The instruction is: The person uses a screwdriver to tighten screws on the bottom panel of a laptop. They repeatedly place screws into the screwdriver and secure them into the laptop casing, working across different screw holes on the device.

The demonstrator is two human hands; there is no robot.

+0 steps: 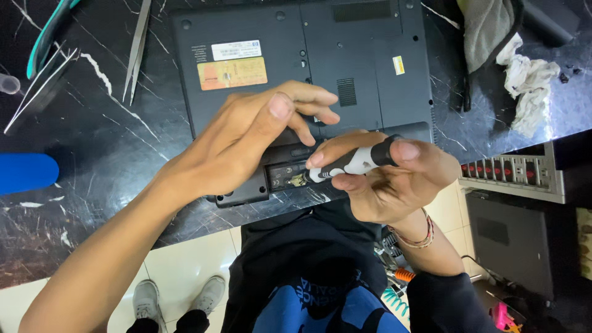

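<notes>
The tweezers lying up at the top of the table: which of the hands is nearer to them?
Left. The left hand rests on the laptop, just right of the tweezers. The right hand, holding a screwdriver, is farther right.

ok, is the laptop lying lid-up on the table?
No, the laptop lies bottom-up, stickers and vent showing, with the left hand pressing on it and the right hand holding a screwdriver at its near edge.

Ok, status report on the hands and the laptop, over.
Left hand pressing laptop underside. Right hand gripping screwdriver, tip in open bay. Nothing blocking.
</notes>
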